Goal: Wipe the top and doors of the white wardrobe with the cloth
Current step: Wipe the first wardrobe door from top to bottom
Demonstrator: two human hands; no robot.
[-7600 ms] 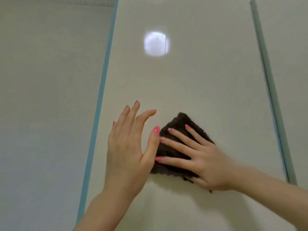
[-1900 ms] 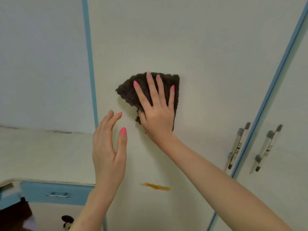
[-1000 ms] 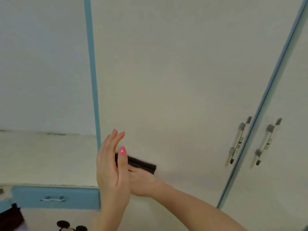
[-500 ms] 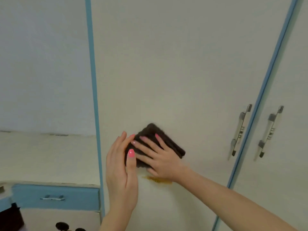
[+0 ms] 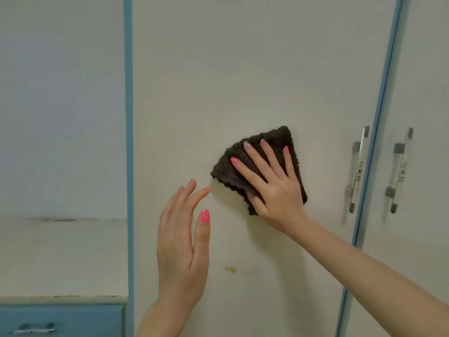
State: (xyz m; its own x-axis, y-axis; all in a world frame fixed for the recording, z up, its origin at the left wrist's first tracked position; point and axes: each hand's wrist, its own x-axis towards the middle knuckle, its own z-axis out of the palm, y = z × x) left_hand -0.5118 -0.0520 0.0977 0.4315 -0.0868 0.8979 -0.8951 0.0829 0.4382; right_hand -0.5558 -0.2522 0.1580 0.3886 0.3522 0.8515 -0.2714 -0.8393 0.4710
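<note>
The work looks to be somewhere in the middle: the dark cloth point(image 5: 261, 170) is pressed flat against the left door point(image 5: 243, 81) of the white wardrobe, roughly level with the handles, and a small yellowish smear point(image 5: 230, 269) sits lower on the same door, below the cloth and not yet under it, so that patch at least is left. The right door point(image 5: 427, 166), past the blue edge strip point(image 5: 379, 117), has no cloth on it at this moment, and whether it has been cleaned cannot be judged; the wardrobe top is out of view altogether. The right hand point(image 5: 274, 186) lies spread wide over the cloth, fingers fanned and palm bearing on it, pinning it to the panel rather than gripping it. The left hand point(image 5: 182, 246) is open and empty, fingers straight and close together, raised edge-on just left of the cloth; its fingertips seem near the door, though contact is hard to tell from this angle. The two metal handles point(image 5: 357, 169) are untouched, well right of the cloth.
</note>
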